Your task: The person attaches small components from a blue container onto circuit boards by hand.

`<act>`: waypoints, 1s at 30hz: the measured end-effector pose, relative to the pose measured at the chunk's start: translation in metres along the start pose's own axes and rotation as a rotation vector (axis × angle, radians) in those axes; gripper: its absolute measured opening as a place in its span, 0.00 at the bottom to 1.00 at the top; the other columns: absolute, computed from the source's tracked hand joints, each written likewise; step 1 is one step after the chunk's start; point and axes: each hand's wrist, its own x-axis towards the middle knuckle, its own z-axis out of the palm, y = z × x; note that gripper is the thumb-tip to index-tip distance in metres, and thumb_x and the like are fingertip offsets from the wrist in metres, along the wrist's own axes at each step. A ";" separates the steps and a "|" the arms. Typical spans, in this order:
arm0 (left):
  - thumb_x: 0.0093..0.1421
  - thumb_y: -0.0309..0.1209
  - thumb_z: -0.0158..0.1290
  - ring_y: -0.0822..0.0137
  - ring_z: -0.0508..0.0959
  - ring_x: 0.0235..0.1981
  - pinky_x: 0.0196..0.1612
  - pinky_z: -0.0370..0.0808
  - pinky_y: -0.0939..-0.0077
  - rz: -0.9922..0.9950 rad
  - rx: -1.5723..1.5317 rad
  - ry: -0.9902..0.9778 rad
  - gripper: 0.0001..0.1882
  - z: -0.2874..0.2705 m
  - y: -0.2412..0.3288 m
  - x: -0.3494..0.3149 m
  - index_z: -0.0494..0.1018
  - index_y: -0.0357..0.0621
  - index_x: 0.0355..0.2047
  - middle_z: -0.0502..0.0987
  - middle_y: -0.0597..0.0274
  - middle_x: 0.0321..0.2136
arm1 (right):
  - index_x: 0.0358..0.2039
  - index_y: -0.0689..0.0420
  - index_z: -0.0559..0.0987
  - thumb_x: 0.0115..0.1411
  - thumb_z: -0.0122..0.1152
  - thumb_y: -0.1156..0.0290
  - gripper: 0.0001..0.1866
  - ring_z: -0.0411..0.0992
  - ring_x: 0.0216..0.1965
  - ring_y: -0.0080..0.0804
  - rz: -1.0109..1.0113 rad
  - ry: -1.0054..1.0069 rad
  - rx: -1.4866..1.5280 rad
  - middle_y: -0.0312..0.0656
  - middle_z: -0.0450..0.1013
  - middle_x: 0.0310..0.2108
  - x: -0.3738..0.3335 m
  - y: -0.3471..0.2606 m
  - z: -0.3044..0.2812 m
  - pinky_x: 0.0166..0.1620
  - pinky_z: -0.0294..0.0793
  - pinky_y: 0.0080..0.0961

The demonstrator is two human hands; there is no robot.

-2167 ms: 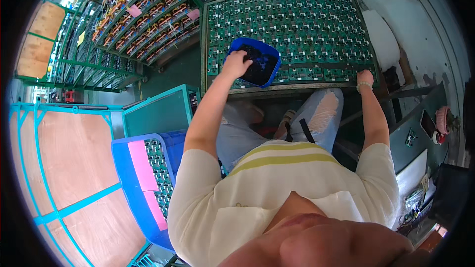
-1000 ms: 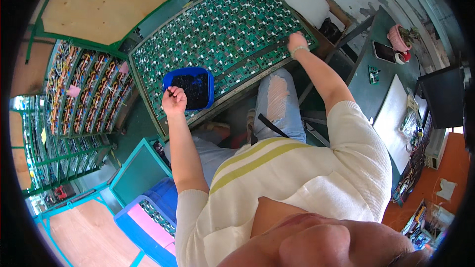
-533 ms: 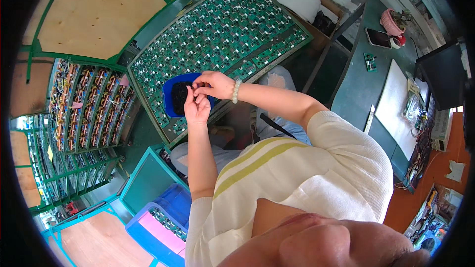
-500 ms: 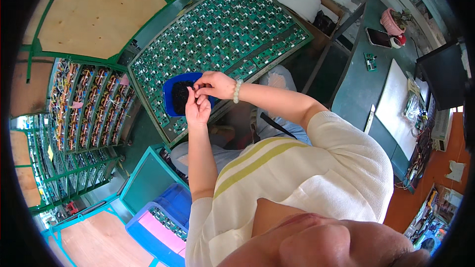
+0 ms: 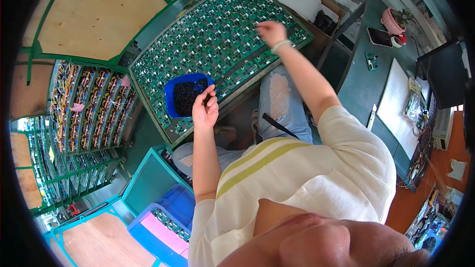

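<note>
A tray of green circuit boards (image 5: 198,34), packed in rows with small white and black parts on them, lies before me. On its near left part stands a blue bin (image 5: 169,100) holding many small black pieces (image 5: 187,94). Beside the bin's right edge is my left hand (image 5: 206,110), palm up, fingers curled with thumb and fingertip together; what they hold is too small to make out. Farther right, my right hand (image 5: 273,33) is over the boards, slightly blurred, its fingers pinched around something I cannot make out. A pale bracelet (image 5: 281,46) circles that wrist.
To the right, a dark green desk (image 5: 354,101) bears a phone (image 5: 379,37), a potted plant (image 5: 392,21), a single circuit board (image 5: 371,61) and a monitor (image 5: 440,74). Racks of wired parts (image 5: 91,109) stand left. A blue crate (image 5: 173,205) sits at lower left.
My hands were together over the blue bin. The right one has swung away to the far right over the boards; the left one has shifted slightly right, uncovering the bin's black pieces.
</note>
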 end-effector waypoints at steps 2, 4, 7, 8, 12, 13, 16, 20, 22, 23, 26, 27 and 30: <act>0.55 0.25 0.40 0.76 0.64 0.19 0.13 0.57 0.91 0.003 0.027 0.002 0.16 0.004 -0.004 0.001 0.65 0.29 0.42 0.69 0.58 0.28 | 0.26 0.53 0.80 0.44 0.61 0.68 0.07 0.73 0.31 0.37 0.034 0.258 -0.277 0.44 0.75 0.28 0.053 0.097 -0.064 0.37 0.72 0.28; 0.53 0.23 0.40 0.75 0.64 0.20 0.13 0.58 0.91 0.065 0.021 0.052 0.16 -0.009 -0.001 -0.005 0.65 0.29 0.43 0.69 0.57 0.29 | 0.26 0.55 0.79 0.42 0.64 0.68 0.09 0.73 0.28 0.36 0.160 0.156 -0.605 0.43 0.74 0.24 0.043 0.094 -0.079 0.34 0.72 0.29; 0.56 0.25 0.41 0.76 0.64 0.20 0.13 0.58 0.90 0.075 0.039 -0.008 0.14 -0.004 -0.003 -0.004 0.66 0.32 0.42 0.70 0.59 0.28 | 0.25 0.54 0.79 0.41 0.64 0.66 0.09 0.73 0.32 0.40 0.187 0.090 -0.712 0.44 0.74 0.28 0.044 0.110 -0.100 0.39 0.71 0.31; 0.56 0.25 0.41 0.76 0.64 0.20 0.13 0.58 0.90 0.078 0.034 -0.002 0.14 -0.001 -0.003 -0.004 0.66 0.32 0.42 0.70 0.59 0.28 | 0.25 0.54 0.79 0.41 0.64 0.66 0.09 0.73 0.32 0.40 0.187 0.082 -0.715 0.44 0.74 0.28 0.045 0.111 -0.099 0.39 0.71 0.31; 0.60 0.32 0.42 0.77 0.63 0.18 0.12 0.55 0.90 0.063 0.071 -0.036 0.13 0.010 -0.004 -0.006 0.68 0.36 0.40 0.67 0.65 0.23 | 0.24 0.54 0.79 0.41 0.65 0.66 0.09 0.72 0.33 0.40 0.173 -0.095 -0.825 0.45 0.74 0.29 0.048 0.110 -0.095 0.39 0.71 0.33; 0.61 0.34 0.42 0.77 0.62 0.17 0.12 0.55 0.90 0.054 0.089 -0.063 0.14 0.010 -0.004 -0.007 0.68 0.37 0.40 0.66 0.67 0.22 | 0.24 0.54 0.80 0.41 0.65 0.66 0.09 0.72 0.33 0.40 0.161 -0.122 -0.869 0.45 0.74 0.29 0.049 0.110 -0.094 0.39 0.71 0.33; 0.61 0.35 0.42 0.77 0.62 0.18 0.14 0.55 0.88 0.084 0.124 -0.017 0.14 0.012 -0.005 -0.009 0.68 0.37 0.40 0.64 0.68 0.20 | 0.22 0.56 0.79 0.41 0.65 0.64 0.10 0.72 0.32 0.41 0.156 -0.130 -0.894 0.45 0.73 0.27 0.053 0.112 -0.093 0.37 0.70 0.32; 0.60 0.34 0.43 0.76 0.62 0.19 0.17 0.56 0.87 0.096 0.164 0.067 0.14 0.021 -0.008 -0.011 0.68 0.37 0.40 0.64 0.67 0.22 | 0.23 0.55 0.79 0.41 0.64 0.67 0.08 0.71 0.33 0.42 0.157 -0.143 -0.954 0.45 0.73 0.28 0.059 0.122 -0.091 0.37 0.70 0.33; 0.59 0.32 0.44 0.76 0.61 0.20 0.19 0.56 0.87 0.070 0.196 0.135 0.12 0.028 -0.011 -0.011 0.68 0.39 0.40 0.64 0.67 0.23 | 0.24 0.55 0.79 0.42 0.63 0.67 0.08 0.71 0.33 0.42 0.133 -0.147 -0.995 0.45 0.73 0.28 0.062 0.125 -0.090 0.37 0.70 0.34; 0.59 0.32 0.44 0.76 0.61 0.20 0.19 0.56 0.87 0.073 0.195 0.138 0.12 0.028 -0.013 -0.012 0.68 0.39 0.40 0.64 0.67 0.23 | 0.24 0.55 0.79 0.43 0.63 0.67 0.08 0.71 0.33 0.42 0.106 -0.155 -1.035 0.45 0.73 0.28 0.061 0.122 -0.086 0.37 0.70 0.34; 0.59 0.29 0.44 0.76 0.62 0.20 0.18 0.57 0.87 0.097 0.251 0.130 0.11 0.025 -0.016 -0.013 0.68 0.38 0.40 0.66 0.66 0.24 | 0.24 0.55 0.79 0.44 0.62 0.66 0.08 0.71 0.33 0.43 0.096 -0.214 -1.084 0.46 0.73 0.29 0.057 0.111 -0.083 0.37 0.70 0.35; 0.59 0.30 0.44 0.75 0.64 0.21 0.18 0.58 0.87 0.103 0.260 0.113 0.11 0.020 -0.017 -0.013 0.68 0.38 0.39 0.67 0.65 0.24 | 0.24 0.55 0.79 0.44 0.62 0.66 0.08 0.71 0.33 0.43 0.092 -0.216 -1.084 0.46 0.73 0.29 0.056 0.111 -0.083 0.37 0.70 0.35; 0.59 0.31 0.45 0.75 0.65 0.20 0.18 0.59 0.86 0.094 0.262 0.085 0.10 0.018 -0.018 -0.013 0.68 0.38 0.37 0.69 0.65 0.24 | 0.24 0.55 0.78 0.46 0.61 0.64 0.09 0.71 0.33 0.44 0.076 -0.216 -1.083 0.46 0.73 0.29 0.054 0.115 -0.088 0.36 0.70 0.36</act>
